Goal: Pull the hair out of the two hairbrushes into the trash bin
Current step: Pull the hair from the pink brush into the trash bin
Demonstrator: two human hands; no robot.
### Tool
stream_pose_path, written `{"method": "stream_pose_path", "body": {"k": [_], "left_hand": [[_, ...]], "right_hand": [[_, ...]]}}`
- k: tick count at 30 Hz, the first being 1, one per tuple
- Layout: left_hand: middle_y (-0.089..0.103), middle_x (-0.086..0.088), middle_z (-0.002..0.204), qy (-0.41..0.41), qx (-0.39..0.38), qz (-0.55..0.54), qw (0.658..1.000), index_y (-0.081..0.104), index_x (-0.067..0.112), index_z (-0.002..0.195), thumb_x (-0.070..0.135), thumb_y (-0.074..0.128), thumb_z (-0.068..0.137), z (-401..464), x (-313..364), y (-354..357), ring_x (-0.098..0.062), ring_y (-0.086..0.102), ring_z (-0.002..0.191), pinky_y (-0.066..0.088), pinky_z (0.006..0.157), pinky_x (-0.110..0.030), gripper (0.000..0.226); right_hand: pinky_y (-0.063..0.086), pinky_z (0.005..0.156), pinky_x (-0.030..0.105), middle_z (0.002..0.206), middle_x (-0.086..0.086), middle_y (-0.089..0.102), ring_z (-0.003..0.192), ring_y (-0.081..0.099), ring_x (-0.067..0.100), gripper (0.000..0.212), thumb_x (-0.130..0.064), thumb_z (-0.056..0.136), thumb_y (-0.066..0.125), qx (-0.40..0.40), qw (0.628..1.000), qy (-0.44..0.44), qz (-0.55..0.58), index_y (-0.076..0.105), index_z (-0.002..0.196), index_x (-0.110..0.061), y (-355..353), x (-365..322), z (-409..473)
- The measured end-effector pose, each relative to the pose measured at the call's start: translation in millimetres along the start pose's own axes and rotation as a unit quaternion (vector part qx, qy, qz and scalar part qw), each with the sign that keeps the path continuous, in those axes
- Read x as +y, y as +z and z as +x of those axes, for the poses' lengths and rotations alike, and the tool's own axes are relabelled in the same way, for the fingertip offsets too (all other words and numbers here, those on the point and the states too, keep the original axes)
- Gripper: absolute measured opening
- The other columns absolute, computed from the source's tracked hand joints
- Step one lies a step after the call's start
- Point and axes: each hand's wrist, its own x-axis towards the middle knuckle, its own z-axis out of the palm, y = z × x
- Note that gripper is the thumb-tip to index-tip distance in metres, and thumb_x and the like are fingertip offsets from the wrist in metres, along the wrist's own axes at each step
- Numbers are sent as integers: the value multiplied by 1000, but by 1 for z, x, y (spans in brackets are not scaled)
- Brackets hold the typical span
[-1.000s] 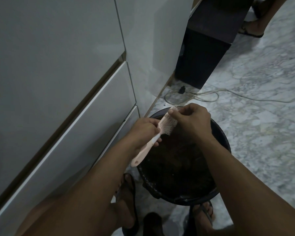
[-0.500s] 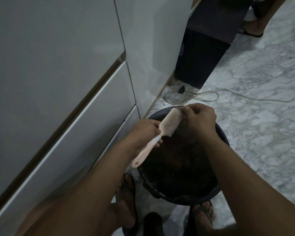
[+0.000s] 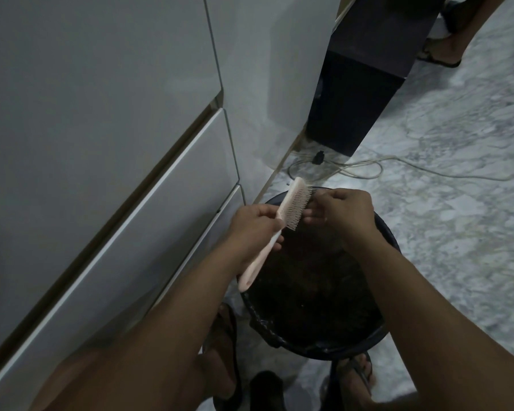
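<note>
From the head camera, the left hand (image 3: 254, 229) grips the pink hairbrush (image 3: 282, 221) by the neck, fingers wrapped round where handle meets head, so the bristles face right toward the other hand and the handle tip slants down over the near rim. The brush hangs directly above the black trash bin (image 3: 380, 336), seemingly so that whatever comes loose drops straight in. The right hand (image 3: 346, 215) sits at the bristles with its fingertips bunched together in a pinch at the top row, probably closed on strands, though the hair itself is too fine and dim to make out. The bin stands on the marble floor (image 3: 457, 232) just beside the white cabinet (image 3: 101, 143), between the person's sandalled feet, which keeps both hands over it. Only one brush is in view.
</note>
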Motion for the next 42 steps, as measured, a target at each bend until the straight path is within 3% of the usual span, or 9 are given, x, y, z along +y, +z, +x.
{"method": "stream_pose_path", "body": {"k": [6,10,15,21,26,28,31,37,42], "left_hand": [[68,-9,92,27,38,0,999,69,8,113,1,59,90,2,-3,0,-16,62,63,52,50,-23,26],[67,-8,96,41,37,11,998,67,8,118,0,59,90,2,-3,0,-16,62,65,53,53,-25,31],[70,-7,101,48,33,26,998,69,13,120,2,61,88,0,-3,0,-17,64,73,56,59,-27,35],[71,-4,101,51,26,34,998,70,15,119,3,66,87,-3,-2,1,-16,66,78,58,69,-30,34],[72,-7,99,49,18,34,998,71,13,115,5,66,87,-1,-5,2,-17,67,72,55,60,-27,30],[73,-7,94,46,4,33,998,74,16,107,5,66,87,1,-6,3,-17,67,69,54,57,-27,24],[73,-5,87,48,-2,25,999,76,19,100,3,67,86,-1,-4,3,-17,67,67,56,57,-27,23],[69,1,86,141,70,177,971,77,21,105,13,73,82,-2,-8,3,-9,58,70,49,68,-27,25],[61,1,102,204,100,270,936,76,18,107,12,78,77,-7,-8,5,-14,58,90,48,82,-26,31]], "right_hand": [[54,46,23,67,14,71,50,69,16,7,-6,83,75,-2,990,-4,-144,74,87,0,-5,4,2],[60,73,38,63,-1,69,68,71,20,20,-29,75,82,6,937,-56,-344,69,61,-24,-10,9,4],[61,81,44,83,3,76,79,72,21,13,-9,79,75,-30,955,-27,-295,78,85,-20,-9,7,6],[57,54,27,65,7,70,55,66,15,10,-16,82,77,8,983,-4,-185,76,83,-6,-11,2,4],[60,84,44,109,14,70,96,71,27,29,-28,94,61,-65,996,53,-41,64,117,-10,-4,-5,-1],[60,74,42,112,16,66,95,71,29,30,-32,98,54,-102,990,74,62,58,116,-8,-3,-10,-4],[58,62,34,107,17,65,85,71,28,25,-29,100,51,-120,988,67,66,59,106,-6,-2,-14,-7],[59,85,50,114,32,64,96,71,42,31,-19,98,55,-145,982,83,86,58,113,7,-4,-12,-6],[58,54,27,103,27,69,79,73,32,28,1,83,72,-105,992,52,49,62,107,9,-3,-11,-12]]}}
